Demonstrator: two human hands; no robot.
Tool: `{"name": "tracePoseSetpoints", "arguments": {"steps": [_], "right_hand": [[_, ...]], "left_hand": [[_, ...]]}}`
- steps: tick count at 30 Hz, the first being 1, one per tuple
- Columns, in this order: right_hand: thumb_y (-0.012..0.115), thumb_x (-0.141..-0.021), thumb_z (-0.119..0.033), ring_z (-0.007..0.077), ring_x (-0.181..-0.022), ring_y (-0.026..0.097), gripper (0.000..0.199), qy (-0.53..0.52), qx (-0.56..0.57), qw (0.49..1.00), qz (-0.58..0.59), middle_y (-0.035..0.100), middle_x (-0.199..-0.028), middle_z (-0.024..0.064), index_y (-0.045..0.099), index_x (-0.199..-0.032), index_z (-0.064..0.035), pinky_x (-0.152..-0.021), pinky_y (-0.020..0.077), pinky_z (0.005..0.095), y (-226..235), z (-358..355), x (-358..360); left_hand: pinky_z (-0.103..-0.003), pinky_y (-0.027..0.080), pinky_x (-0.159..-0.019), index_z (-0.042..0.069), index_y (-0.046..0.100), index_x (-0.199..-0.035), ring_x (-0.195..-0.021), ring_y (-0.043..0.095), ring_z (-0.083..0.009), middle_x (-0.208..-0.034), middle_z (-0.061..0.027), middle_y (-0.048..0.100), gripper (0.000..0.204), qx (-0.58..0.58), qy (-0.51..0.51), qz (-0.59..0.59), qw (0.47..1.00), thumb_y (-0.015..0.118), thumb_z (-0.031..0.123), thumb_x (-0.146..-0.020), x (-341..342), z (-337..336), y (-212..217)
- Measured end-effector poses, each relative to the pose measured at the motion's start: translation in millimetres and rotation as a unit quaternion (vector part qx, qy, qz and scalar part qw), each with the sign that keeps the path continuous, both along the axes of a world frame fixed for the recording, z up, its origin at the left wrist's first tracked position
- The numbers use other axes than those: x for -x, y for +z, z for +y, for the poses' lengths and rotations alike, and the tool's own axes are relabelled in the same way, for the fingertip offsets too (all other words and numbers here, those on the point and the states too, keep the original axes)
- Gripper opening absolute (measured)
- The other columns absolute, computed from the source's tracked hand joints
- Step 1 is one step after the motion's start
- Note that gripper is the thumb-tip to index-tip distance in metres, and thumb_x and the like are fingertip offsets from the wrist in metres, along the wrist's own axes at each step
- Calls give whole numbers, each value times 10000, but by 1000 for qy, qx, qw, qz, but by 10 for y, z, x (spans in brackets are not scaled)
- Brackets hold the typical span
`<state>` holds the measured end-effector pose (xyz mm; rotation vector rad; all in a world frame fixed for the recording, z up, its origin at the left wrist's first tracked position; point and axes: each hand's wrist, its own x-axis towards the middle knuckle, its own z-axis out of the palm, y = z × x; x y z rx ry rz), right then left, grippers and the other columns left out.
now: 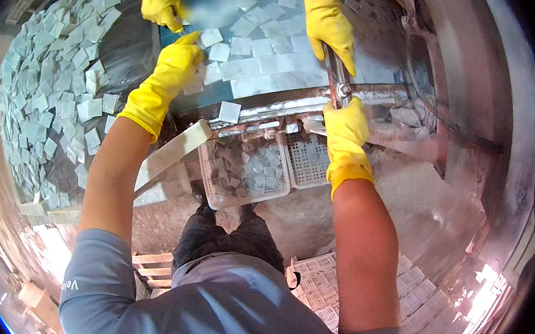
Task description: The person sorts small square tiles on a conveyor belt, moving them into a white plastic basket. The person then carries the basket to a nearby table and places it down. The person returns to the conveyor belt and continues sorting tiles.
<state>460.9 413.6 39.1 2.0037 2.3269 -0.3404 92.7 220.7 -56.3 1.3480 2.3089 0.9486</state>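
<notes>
My left hand (171,72), in a yellow rubber glove, reaches over the left end of a wet belt (220,93). One finger stretches out beside a pale square tile (212,37), and I see nothing in its grasp. My right hand (347,123), gloved alike, is closed round the near end of a metal bar (336,68) with a bolt on it, which lies across the tiles. Opposite me a co-worker's gloved hand (330,29) is at the bar's far end. The co-worker's other gloved hand (160,2) points down close to my left fingertips. Rows of pale tiles (270,65) cover the belt.
A big heap of loose tiles (51,97) spreads over the table at left. Below the belt edge hang a clear plastic basket (208,181) with tile pieces and a perforated basket (307,182). A pale board (173,152) slants beside them. Stacked printed cartons (321,280) stand at lower right.
</notes>
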Motion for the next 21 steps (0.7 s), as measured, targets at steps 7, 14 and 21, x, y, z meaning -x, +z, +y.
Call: {"name": "tracePoseSetpoints", "arguments": {"steps": [7, 14, 21], "right_hand": [[806, -824, -417, 447, -1084, 729, 570, -2, 2, 1000, 25, 751, -1161, 259, 666, -1206, -17, -908, 575, 520, 108, -40, 32], [802, -826, -438, 447, -1107, 726, 620, -2, 8, 1000, 16, 751, -1174, 266, 653, -1258, -18, -932, 574, 522, 68, -30, 13], [776, -838, -462, 452, -1077, 735, 616, 3, 3, 1000, 13, 761, -1150, 254, 650, -1277, -50, -927, 574, 531, 20, 1, 2]], "left_hand": [[-436, 582, -887, 21, 757, -1019, -1025, 729, -402, -1248, -204, 725, 136, -74, -19, 57, 995, 713, 127, -947, -255, -117, 344], [-509, 516, -1072, 73, 698, -1228, -1284, 613, -443, -1427, -192, 624, 537, -41, -329, 144, 932, 885, 239, -752, -1349, -346, 869], [-493, 585, -769, 97, 685, -1201, -909, 721, -386, -1023, -118, 694, 440, 78, -234, 268, 931, 810, 170, -785, -1225, -291, 409]]}}
